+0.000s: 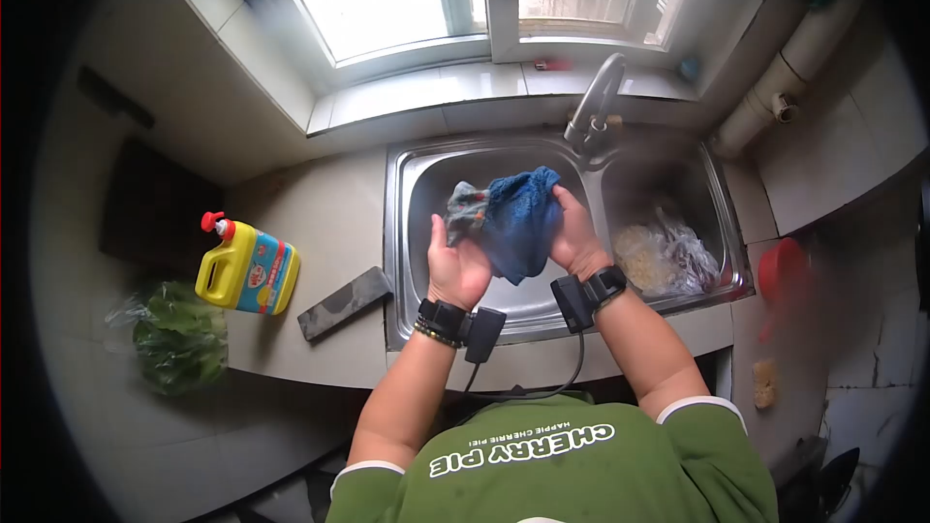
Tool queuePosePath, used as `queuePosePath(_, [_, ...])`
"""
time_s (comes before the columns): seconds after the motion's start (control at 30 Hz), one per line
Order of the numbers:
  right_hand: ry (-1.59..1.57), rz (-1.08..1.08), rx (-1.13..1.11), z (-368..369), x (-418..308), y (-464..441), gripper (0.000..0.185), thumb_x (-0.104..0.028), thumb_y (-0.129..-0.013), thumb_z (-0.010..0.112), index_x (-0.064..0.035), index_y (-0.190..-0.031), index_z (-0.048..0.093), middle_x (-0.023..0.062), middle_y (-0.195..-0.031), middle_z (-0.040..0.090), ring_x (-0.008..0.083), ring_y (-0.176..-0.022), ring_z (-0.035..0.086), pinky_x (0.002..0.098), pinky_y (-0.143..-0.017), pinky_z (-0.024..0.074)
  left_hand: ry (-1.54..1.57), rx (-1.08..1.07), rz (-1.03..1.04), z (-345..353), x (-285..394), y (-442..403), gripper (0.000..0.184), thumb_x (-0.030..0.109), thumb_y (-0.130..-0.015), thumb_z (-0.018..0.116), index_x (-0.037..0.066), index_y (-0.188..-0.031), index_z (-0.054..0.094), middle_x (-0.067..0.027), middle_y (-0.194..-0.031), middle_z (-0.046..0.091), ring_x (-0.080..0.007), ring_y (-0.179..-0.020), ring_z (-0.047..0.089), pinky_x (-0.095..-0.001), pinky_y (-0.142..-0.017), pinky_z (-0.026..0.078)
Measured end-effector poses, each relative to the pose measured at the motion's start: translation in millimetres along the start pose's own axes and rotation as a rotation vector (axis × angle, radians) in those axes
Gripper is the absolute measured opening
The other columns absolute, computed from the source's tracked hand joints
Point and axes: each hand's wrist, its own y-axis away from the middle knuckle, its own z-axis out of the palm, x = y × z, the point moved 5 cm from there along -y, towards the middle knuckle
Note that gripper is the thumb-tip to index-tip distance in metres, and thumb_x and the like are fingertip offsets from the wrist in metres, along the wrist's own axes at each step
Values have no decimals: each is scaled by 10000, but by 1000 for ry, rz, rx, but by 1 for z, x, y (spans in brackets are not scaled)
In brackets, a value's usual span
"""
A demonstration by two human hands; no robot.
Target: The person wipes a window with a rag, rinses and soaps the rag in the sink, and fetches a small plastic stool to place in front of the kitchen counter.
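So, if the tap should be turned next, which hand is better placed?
Right, probably: the right hand, at the right edge of the blue cloth, is nearer to the tap; the left hand is farther, across the cloth.

Spreads out as a pale, smooth bench [334,218], with a rectangular, two-basin stainless-steel sink [396,218] set in. Carries, left of the sink, a yellow plastic jug [257,267] with red pump top and, nearby, a long grey rectangular block [344,304], lying aslant. Bears, at right, a blurred red object [781,268] and a small tan block [765,384].
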Motion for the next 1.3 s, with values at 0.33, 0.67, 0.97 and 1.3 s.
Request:
queuePosePath(0.33, [1734,-398,-249,44,31,37,678,-329,-889,477,1,-1428,232,190,-1535,70,412,-1404,41,617,-1073,98,-84,45,-51,-23,-45,-21,526,450,-980,339,96,-1363,403,-62,-1397,434,-249,-1279,399,-423,-1099,275])
queuePosePath(0.67, [1746,-540,-47,7,54,-5,601,-485,-955,349,-70,-1389,345,166,-1524,140,369,-1400,144,615,-1045,193,43,-131,-146,-42,-35,-23,519,437,-970,321,165,-1411,360,-92,-1392,442,-254,-1320,359,-423,-1103,244])
queuePosePath(0.97, [475,-78,-85,-5,-9,-19,286,-249,-984,449,-15,-1061,594,54,-975,643,122,-876,617,273,-779,502,-31,-102,-171,-4,-35,-21,585,528,-966,288,82,-1303,460,-111,-1322,505,-278,-1230,457,-432,-1075,306])
queuePosePath(1.3, [556,-247,58,-46,-66,-6,255,-129,-949,457,-12,-1151,562,85,-1063,622,158,-951,614,287,-810,512,-149,73,-243,-23,-47,-54,387,337,-947,474,74,-1223,539,-114,-1204,592,-276,-1113,553,-446,-1003,387])
